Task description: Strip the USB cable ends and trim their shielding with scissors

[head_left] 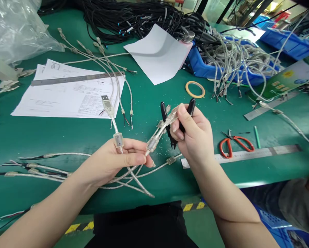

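Note:
My left hand [113, 162] is closed on clear-jacketed USB cables. One has a metal USB plug [106, 103] pointing up and a ferrite bead [118, 140] beside my fingers. Another cable's bead [152, 143] rises from my fingertips toward my right hand [194, 129]. That hand pinches the cable near its clear connector end, and also keeps a black-handled cutting tool [164, 112] in its palm, jaws downward. More USB cables [138, 179] lie on the table below my hands, with stripped wire ends [12, 165] at the left.
Printed sheets [53, 100] under a steel ruler [76, 78] lie left. Behind are black cables [144, 17], a white sheet [156, 55] and a blue bin [198, 63] of cables. Orange-handled pliers [230, 144], another ruler [283, 149] and a tape roll [195, 89] lie right.

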Demonstrator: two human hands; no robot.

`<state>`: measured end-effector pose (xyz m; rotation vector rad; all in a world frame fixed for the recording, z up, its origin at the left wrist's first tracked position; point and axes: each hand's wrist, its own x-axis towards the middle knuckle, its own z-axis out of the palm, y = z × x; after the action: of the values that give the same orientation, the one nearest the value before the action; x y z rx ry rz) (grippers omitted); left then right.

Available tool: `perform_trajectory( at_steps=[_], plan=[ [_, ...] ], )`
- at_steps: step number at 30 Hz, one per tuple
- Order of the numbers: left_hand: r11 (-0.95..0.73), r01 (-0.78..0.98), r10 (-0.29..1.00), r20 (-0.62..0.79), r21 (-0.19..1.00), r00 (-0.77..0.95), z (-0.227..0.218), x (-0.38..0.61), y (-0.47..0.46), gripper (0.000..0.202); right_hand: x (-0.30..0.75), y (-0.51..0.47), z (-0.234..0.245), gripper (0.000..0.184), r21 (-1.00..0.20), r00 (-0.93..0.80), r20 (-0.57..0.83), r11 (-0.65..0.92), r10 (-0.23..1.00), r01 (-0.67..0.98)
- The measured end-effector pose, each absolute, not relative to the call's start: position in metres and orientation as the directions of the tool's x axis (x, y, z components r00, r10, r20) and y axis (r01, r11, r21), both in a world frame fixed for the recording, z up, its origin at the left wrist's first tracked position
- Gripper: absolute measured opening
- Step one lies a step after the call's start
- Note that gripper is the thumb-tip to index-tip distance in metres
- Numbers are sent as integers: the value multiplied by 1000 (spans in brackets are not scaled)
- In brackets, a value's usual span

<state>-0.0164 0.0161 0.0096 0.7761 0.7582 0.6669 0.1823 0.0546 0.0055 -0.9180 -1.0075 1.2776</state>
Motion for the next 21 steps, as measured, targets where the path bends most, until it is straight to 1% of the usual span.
perform_trajectory(
  at_steps=[2, 4, 6, 8, 10, 14, 18, 21],
  plan=[
    [574, -257, 746, -367, 777, 555, 10, -16, 14, 15, 180, 52, 4, 23, -950, 27, 41, 48, 999, -307],
    [580, -273, 762, -392, 767, 516, 11, -15, 12, 15, 177, 48, 3, 25, -947, -40, -20, -32, 999, -319],
    [548, -288, 797, -386, 785, 464, 11, -14, 11, 12, 174, 42, 4, 26, -929, -203, -103, -168, 974, -330],
    [515, -296, 824, -370, 804, 429, 10, -13, 11, 8, 171, 36, 6, 25, -901, -364, -166, -291, 916, -321],
    [510, -285, 827, -370, 812, 424, 9, -12, 10, 9, 171, 33, 7, 20, -882, -450, -181, -347, 874, -319],
    [528, -265, 809, -383, 807, 446, 7, -12, 9, 10, 172, 33, 8, 16, -886, -418, -166, -321, 893, -335],
    [527, -277, 795, -351, 804, 495, 7, -11, 10, 9, 174, 35, 5, 22, -908, -377, -188, -307, 907, -285],
    [518, -286, 794, -328, 806, 512, 9, -11, 10, 11, 174, 36, 3, 27, -918, -366, -178, -289, 913, -273]
  ],
)
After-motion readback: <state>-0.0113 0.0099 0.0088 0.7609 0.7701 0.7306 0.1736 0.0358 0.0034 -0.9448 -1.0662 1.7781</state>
